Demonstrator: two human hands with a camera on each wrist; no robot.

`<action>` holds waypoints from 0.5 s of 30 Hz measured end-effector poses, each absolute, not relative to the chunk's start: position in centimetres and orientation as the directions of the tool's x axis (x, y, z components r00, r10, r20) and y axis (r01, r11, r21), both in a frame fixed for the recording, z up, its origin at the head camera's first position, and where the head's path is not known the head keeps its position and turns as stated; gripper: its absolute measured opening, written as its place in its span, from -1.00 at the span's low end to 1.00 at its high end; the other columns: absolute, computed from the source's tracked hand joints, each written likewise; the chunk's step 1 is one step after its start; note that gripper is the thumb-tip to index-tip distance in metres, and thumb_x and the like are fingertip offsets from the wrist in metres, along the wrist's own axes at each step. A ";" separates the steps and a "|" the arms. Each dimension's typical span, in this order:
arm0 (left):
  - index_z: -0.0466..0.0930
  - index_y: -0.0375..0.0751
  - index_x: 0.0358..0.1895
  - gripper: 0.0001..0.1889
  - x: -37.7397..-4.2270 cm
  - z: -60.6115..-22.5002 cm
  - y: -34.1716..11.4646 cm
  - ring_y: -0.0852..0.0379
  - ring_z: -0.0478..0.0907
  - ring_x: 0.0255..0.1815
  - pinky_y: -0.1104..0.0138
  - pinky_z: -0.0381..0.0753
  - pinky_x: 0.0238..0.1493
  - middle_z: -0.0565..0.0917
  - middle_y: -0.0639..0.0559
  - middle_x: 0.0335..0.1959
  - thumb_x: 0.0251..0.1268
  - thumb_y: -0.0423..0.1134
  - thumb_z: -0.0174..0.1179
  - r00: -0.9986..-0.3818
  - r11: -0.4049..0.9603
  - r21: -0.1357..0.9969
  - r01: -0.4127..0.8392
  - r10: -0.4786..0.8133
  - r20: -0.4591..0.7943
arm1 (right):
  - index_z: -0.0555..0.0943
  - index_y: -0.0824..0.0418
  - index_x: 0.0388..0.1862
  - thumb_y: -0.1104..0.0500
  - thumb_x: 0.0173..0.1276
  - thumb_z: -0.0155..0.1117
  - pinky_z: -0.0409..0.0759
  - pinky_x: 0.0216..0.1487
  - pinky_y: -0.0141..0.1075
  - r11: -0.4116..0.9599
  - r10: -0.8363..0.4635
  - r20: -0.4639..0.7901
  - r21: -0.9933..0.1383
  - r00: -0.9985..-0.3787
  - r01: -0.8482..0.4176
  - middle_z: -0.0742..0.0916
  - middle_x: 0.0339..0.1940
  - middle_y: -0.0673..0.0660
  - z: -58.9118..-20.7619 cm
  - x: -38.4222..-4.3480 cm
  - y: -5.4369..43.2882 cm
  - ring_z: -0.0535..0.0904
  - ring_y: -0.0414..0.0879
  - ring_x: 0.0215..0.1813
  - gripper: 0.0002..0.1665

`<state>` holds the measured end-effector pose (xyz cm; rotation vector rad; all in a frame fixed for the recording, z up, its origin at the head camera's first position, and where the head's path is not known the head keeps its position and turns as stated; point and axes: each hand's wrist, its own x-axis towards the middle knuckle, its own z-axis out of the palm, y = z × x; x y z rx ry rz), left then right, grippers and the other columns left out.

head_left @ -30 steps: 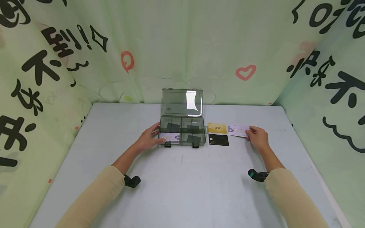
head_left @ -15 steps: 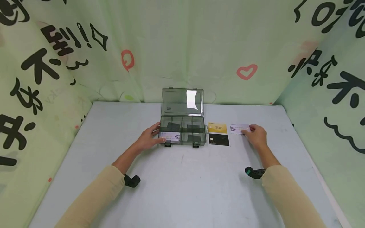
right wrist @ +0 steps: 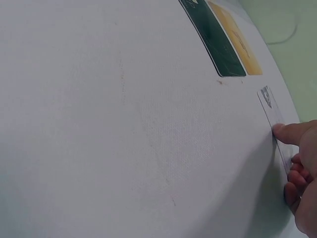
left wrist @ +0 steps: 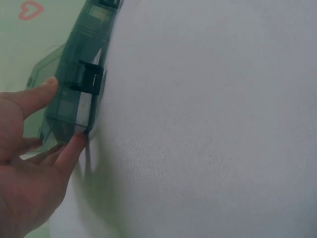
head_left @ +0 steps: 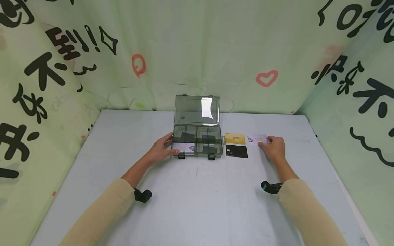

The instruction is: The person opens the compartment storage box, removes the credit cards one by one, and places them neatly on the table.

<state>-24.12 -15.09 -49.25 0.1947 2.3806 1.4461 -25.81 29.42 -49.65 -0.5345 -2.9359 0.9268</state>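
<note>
A smoky translucent compartment box (head_left: 196, 140) stands on the table with its hinged lid (head_left: 189, 108) raised. My left hand (head_left: 159, 150) holds the box by its left side, thumb over the front corner and fingers along the end wall. In its front left compartment lies a pale purple card (head_left: 184, 147); the other compartments show dark flat pieces. To the right, my right hand (head_left: 275, 148) pinches another pale purple card (head_left: 253, 139), covering its right end. The right wrist view shows the thumb (right wrist: 283, 131) on that card's near edge and the other fingers curled at its end.
Between the box and the right hand lie a yellow card (head_left: 235, 138) and, just in front of it, a black card (head_left: 236, 151). A printed curtain (head_left: 227, 44) encloses the white table (head_left: 197, 205) at the back and sides.
The pale purple card on the table has turned from slightly slanted to level with the yellow one. My right hand has shifted left along it. The left hand and box stay put.
</note>
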 end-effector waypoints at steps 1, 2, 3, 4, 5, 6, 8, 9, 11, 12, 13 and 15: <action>-0.07 -0.03 0.56 -0.07 -24.1 -49.3 -15.1 -0.11 0.14 0.54 0.03 0.29 0.44 0.16 -0.13 0.54 0.22 -0.17 0.34 -0.931 0.469 0.881 -0.062 0.292 -0.221 | 0.37 0.55 0.29 0.10 0.36 0.24 0.30 0.37 0.12 0.767 0.328 -0.085 -0.558 -0.941 0.318 0.46 0.21 0.48 -49.7 -25.8 29.3 0.33 0.29 0.23 -0.31; -0.07 -0.03 0.56 -0.07 -24.1 -49.3 -15.1 -0.11 0.14 0.54 0.03 0.29 0.44 0.16 -0.13 0.54 0.22 -0.17 0.34 -0.931 0.467 0.882 -0.063 0.291 -0.220 | 0.37 0.54 0.29 0.09 0.36 0.24 0.30 0.36 0.11 0.767 0.331 -0.085 -0.556 -0.940 0.320 0.46 0.20 0.48 -49.7 -25.8 29.3 0.32 0.29 0.23 -0.31; -0.07 -0.02 0.56 -0.07 -24.1 -49.3 -15.1 -0.11 0.14 0.54 0.03 0.29 0.44 0.16 -0.13 0.54 0.21 -0.17 0.34 -0.931 0.466 0.883 -0.065 0.289 -0.221 | 0.38 0.54 0.29 0.09 0.36 0.24 0.30 0.36 0.11 0.767 0.331 -0.085 -0.555 -0.940 0.321 0.46 0.20 0.47 -49.8 -25.8 29.2 0.32 0.28 0.22 -0.31; -0.06 -0.02 0.56 -0.06 -24.1 -49.2 -15.1 -0.11 0.14 0.54 0.03 0.29 0.44 0.16 -0.12 0.54 0.21 -0.17 0.34 -0.932 0.466 0.882 -0.065 0.289 -0.221 | 0.38 0.54 0.29 0.09 0.36 0.24 0.30 0.35 0.11 0.768 0.331 -0.084 -0.555 -0.940 0.320 0.46 0.19 0.47 -49.8 -25.8 29.2 0.32 0.28 0.22 -0.31; -0.07 -0.02 0.56 -0.06 -24.1 -49.2 -15.1 -0.10 0.14 0.54 0.03 0.29 0.44 0.16 -0.12 0.54 0.21 -0.16 0.34 -0.932 0.467 0.882 -0.065 0.288 -0.221 | 0.37 0.54 0.30 0.09 0.36 0.24 0.31 0.35 0.11 0.767 0.332 -0.086 -0.554 -0.939 0.322 0.46 0.19 0.46 -49.8 -25.8 29.2 0.32 0.28 0.22 -0.31; -0.07 -0.01 0.56 -0.06 -24.1 -49.2 -15.1 -0.10 0.14 0.54 0.03 0.29 0.44 0.16 -0.12 0.54 0.21 -0.16 0.34 -0.932 0.467 0.882 -0.064 0.288 -0.220 | 0.37 0.54 0.30 0.09 0.36 0.25 0.31 0.35 0.10 0.766 0.333 -0.087 -0.556 -0.939 0.323 0.46 0.19 0.46 -49.8 -25.8 29.2 0.32 0.28 0.21 -0.31; -0.07 -0.01 0.57 -0.06 -24.1 -49.2 -15.1 -0.10 0.14 0.54 0.03 0.29 0.44 0.16 -0.12 0.54 0.21 -0.15 0.34 -0.932 0.468 0.881 -0.064 0.288 -0.221 | 0.38 0.53 0.30 0.09 0.36 0.25 0.31 0.34 0.10 0.766 0.333 -0.084 -0.557 -0.939 0.322 0.46 0.18 0.45 -49.9 -25.8 29.1 0.33 0.27 0.21 -0.31; -0.07 -0.01 0.57 -0.06 -24.1 -49.2 -15.1 -0.11 0.14 0.54 0.03 0.29 0.44 0.15 -0.12 0.54 0.22 -0.15 0.34 -0.932 0.470 0.880 -0.064 0.288 -0.221 | 0.38 0.54 0.29 0.09 0.35 0.25 0.32 0.32 0.10 0.768 0.331 -0.081 -0.556 -0.940 0.318 0.46 0.17 0.46 -49.8 -25.8 29.1 0.33 0.27 0.20 -0.31; -0.08 -0.02 0.57 -0.06 -24.0 -49.2 -15.1 -0.11 0.14 0.54 0.03 0.29 0.45 0.15 -0.13 0.54 0.22 -0.16 0.34 -0.932 0.472 0.880 -0.061 0.289 -0.220 | 0.38 0.53 0.29 0.09 0.35 0.25 0.32 0.32 0.10 0.769 0.328 -0.082 -0.555 -0.941 0.317 0.47 0.18 0.45 -49.8 -25.8 29.2 0.33 0.27 0.20 -0.31; -0.08 -0.03 0.57 -0.06 -24.1 -49.2 -15.1 -0.11 0.14 0.54 0.03 0.28 0.45 0.16 -0.13 0.54 0.22 -0.16 0.34 -0.932 0.472 0.880 -0.060 0.289 -0.218 | 0.39 0.53 0.29 0.09 0.35 0.26 0.32 0.33 0.11 0.768 0.328 -0.083 -0.557 -0.941 0.317 0.47 0.18 0.45 -49.8 -25.8 29.3 0.33 0.27 0.20 -0.31; -0.08 -0.03 0.57 -0.06 -24.1 -49.2 -15.1 -0.11 0.14 0.54 0.03 0.29 0.45 0.16 -0.14 0.54 0.22 -0.16 0.34 -0.932 0.473 0.879 -0.057 0.291 -0.216 | 0.39 0.52 0.29 0.09 0.35 0.25 0.31 0.33 0.11 0.767 0.327 -0.086 -0.558 -0.941 0.317 0.47 0.18 0.46 -49.8 -25.8 29.3 0.33 0.27 0.21 -0.31; -0.08 -0.04 0.57 -0.06 -24.0 -49.2 -15.1 -0.11 0.15 0.53 0.03 0.29 0.44 0.16 -0.14 0.53 0.22 -0.16 0.34 -0.932 0.472 0.880 -0.053 0.292 -0.213 | 0.39 0.52 0.30 0.08 0.35 0.25 0.30 0.34 0.12 0.766 0.323 -0.094 -0.558 -0.942 0.318 0.47 0.20 0.46 -49.8 -25.9 29.5 0.32 0.27 0.21 -0.31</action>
